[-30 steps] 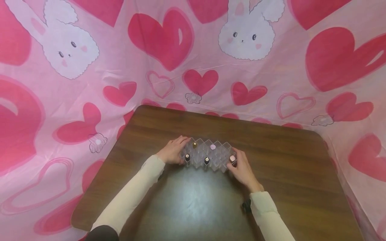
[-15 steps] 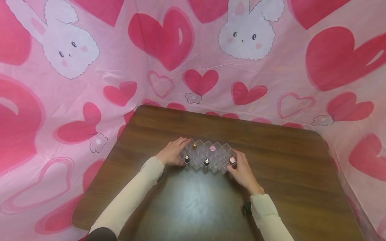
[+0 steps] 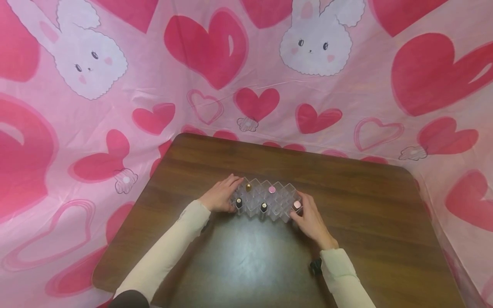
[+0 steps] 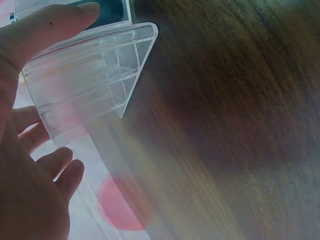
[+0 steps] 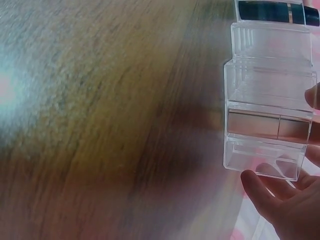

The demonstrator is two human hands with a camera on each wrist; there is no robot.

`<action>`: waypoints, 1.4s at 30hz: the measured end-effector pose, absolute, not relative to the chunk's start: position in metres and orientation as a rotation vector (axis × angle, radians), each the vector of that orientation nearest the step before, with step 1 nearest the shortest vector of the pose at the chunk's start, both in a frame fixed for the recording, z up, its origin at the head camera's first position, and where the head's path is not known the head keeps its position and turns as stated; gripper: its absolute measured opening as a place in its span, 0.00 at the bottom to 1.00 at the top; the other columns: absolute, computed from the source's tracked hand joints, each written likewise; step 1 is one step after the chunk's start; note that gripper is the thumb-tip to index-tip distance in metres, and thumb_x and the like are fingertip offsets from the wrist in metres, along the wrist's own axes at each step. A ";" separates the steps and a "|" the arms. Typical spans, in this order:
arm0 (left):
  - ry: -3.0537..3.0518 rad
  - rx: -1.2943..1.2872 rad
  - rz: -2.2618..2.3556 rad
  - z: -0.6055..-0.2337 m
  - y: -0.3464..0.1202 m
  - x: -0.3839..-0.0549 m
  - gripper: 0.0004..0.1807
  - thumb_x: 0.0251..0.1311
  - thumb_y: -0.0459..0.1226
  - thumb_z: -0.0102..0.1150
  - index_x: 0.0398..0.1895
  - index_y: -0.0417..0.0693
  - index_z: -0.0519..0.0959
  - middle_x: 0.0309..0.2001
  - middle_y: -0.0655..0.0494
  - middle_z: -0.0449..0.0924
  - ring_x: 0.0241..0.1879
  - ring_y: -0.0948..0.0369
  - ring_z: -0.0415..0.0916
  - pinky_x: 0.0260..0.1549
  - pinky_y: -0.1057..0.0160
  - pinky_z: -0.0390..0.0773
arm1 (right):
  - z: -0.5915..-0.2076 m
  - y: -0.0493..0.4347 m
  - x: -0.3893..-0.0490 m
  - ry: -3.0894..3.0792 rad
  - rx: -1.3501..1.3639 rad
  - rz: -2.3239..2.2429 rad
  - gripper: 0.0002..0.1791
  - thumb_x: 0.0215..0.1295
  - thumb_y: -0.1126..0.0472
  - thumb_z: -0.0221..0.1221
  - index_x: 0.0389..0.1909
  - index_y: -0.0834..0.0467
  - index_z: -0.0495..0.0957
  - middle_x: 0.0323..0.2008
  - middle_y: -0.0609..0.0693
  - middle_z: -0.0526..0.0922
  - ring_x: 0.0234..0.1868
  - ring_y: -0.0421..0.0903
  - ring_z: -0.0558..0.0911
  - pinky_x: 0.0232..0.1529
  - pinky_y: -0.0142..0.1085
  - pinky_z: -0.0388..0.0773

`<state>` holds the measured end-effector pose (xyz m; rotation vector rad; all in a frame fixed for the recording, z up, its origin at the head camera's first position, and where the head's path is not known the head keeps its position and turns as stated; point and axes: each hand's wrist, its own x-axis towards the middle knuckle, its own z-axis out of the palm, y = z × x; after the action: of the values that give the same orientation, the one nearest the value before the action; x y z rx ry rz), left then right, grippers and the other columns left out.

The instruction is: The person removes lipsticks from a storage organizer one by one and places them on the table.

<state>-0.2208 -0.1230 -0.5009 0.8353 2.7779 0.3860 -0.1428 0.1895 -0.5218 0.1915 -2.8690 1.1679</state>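
Observation:
Both hands hold a clear plastic lipstick organizer (image 3: 276, 205) with diamond-shaped compartments, one hand at each end. My left hand (image 3: 220, 195) grips its left end; in the left wrist view the thumb (image 4: 60, 25) lies along a side wall near a dark tube. At the other end is my right hand (image 3: 313, 217), its thumb on the near side and fingers behind. Several lipsticks stand in the compartments: a gold-topped one (image 3: 248, 187), a pink-topped one (image 3: 271, 189), two black ones along the near row, and a pale pink-capped one (image 3: 297, 205) beside the right hand.
The organizer is over the middle of a brown wooden table (image 3: 369, 222) with rounded corners. A pink cloth (image 3: 146, 77) printed with hearts and rabbits hangs behind the table and along its sides. Light reflects off the near part of the tabletop.
Between the first two frames the organizer shifts very slightly towards the person, with both hands staying on its ends. Since then the hands and organizer look the same.

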 end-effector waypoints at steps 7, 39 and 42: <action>2.800 0.889 0.376 -0.502 -0.124 -0.220 0.57 0.31 0.53 0.71 0.68 0.51 0.52 0.68 0.56 0.52 0.70 0.53 0.39 0.65 0.50 0.52 | -0.523 0.192 -0.144 -2.873 0.224 1.169 0.36 0.53 0.58 0.58 0.63 0.59 0.56 0.59 0.58 0.62 0.57 0.54 0.66 0.56 0.54 0.65; 2.904 0.966 0.371 -0.525 -0.118 -0.218 0.64 0.34 0.70 0.56 0.70 0.48 0.41 0.72 0.54 0.37 0.71 0.57 0.27 0.66 0.51 0.48 | -0.531 0.199 -0.141 -2.678 0.199 1.231 0.23 0.55 0.55 0.61 0.49 0.60 0.68 0.58 0.59 0.64 0.59 0.56 0.65 0.58 0.55 0.62; 2.902 0.951 0.372 -0.525 -0.119 -0.217 0.64 0.33 0.70 0.56 0.70 0.48 0.41 0.72 0.54 0.37 0.71 0.57 0.28 0.66 0.51 0.48 | -0.531 0.198 -0.140 -2.665 0.199 1.245 0.20 0.54 0.55 0.61 0.46 0.59 0.70 0.58 0.59 0.65 0.58 0.56 0.67 0.55 0.53 0.65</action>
<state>-0.2171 -0.1191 -0.5250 0.9505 2.9024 0.3716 -0.1402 0.1984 -0.5310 0.1987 -2.6646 1.2448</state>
